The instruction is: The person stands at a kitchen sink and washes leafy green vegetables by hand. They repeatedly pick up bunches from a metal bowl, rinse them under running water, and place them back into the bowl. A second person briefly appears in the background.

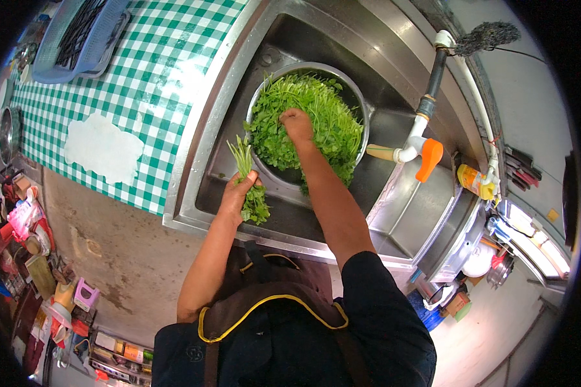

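Note:
My left hand (237, 193) is closed round a small bunch of leafy greens (241, 155), pale stems up and leaves hanging below the fist. It is over the near left part of the steel sink (212, 188), beside a round metal basin (365, 132). A big heap of the same greens (329, 106) fills most of the basin. Reaching over this heap, my right hand (297, 124) has its fingers curled in at the leaves. What those fingers pinch, if anything, is hidden.
An orange-handled tap (428, 158) juts over the sink from the right, near a yellow bottle (474, 182). At left, a green-checked cloth (164, 122) covers a table bearing a blue basket (53, 68) of dark sticks. Shelves of clutter stand at lower left.

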Demonstrator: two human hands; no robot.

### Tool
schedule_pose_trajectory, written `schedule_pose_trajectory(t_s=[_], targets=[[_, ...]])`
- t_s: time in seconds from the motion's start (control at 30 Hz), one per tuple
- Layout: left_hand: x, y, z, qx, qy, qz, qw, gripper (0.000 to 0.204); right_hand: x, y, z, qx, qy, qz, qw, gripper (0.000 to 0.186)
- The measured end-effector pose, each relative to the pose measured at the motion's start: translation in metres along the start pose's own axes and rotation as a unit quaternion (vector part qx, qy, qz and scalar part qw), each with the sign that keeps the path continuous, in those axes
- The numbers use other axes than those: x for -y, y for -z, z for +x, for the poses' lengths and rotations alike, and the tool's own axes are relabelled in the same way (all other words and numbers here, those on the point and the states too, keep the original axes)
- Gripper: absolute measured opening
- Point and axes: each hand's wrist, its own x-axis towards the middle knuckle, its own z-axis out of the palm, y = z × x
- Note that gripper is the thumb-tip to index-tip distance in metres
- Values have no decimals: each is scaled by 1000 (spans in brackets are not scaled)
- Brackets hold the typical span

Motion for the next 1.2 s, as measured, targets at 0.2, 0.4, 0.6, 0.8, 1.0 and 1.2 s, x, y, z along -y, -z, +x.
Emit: schedule_pose_trajectory(t_s=[0.2,0.4,0.6,0.8,1.0,1.2], targets=[[1,2,3,17,-20,8,1000,22,8,41,-9,120,-77,290,946,11],[0,-3,5,23,-16,-2,1000,22,19,69,-33,162,-79,344,921,14],[-5,-1,22,29,-14,-15,999,28,17,83,-69,218,-82,380,895,20],[-8,-11,29,68,-34,-38,996,38,31,81,-129,275,-73,304,909,23],[3,-22,27,36,-84,107,990,48,42,47,-171,284,-24,228,931,20],[17,-1,35,73,-54,-41,995,41,32,32,-167,245,2,132,960,15]])
